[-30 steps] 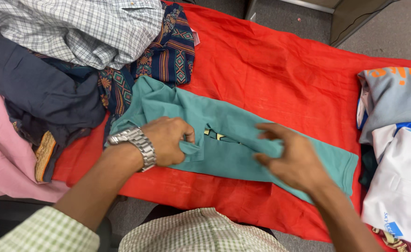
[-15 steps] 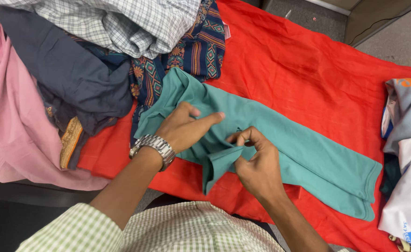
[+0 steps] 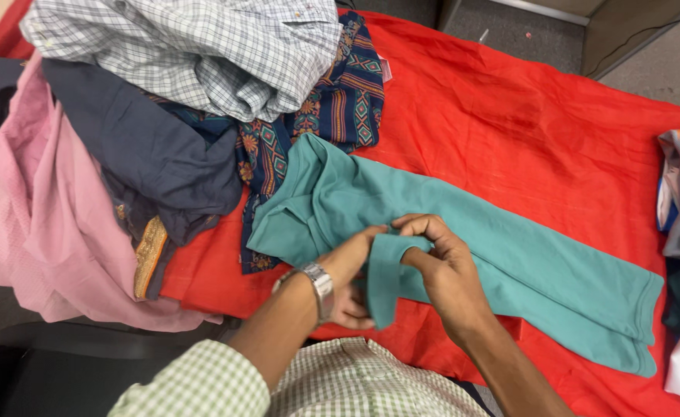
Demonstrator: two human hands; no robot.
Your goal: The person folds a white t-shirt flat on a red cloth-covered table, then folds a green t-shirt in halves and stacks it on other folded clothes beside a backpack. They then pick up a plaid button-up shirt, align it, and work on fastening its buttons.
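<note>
Lay at frame centre across the red cloth (image 3: 510, 116) on the worktop: teal shirt (image 3: 510, 262). Since a second ago, lifted off flat pressing; right hand (image 3: 448, 270) pinched a folded sleeve strip, left hand (image 3: 351, 282) gripped beneath. Suggested sleeve folding begun. Piled clothes (image 3: 162, 116) upper left.

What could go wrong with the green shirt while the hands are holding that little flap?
1. The right hand and left hand pinch only a narrow flap of the teal shirt; it could slip from their grip and flop back open.
2. The shirt's top end touches the patterned cloth in the clothes pile, so a tug might drag that cloth along.
3. Pulling may wrinkle the red sheet underneath.
</note>
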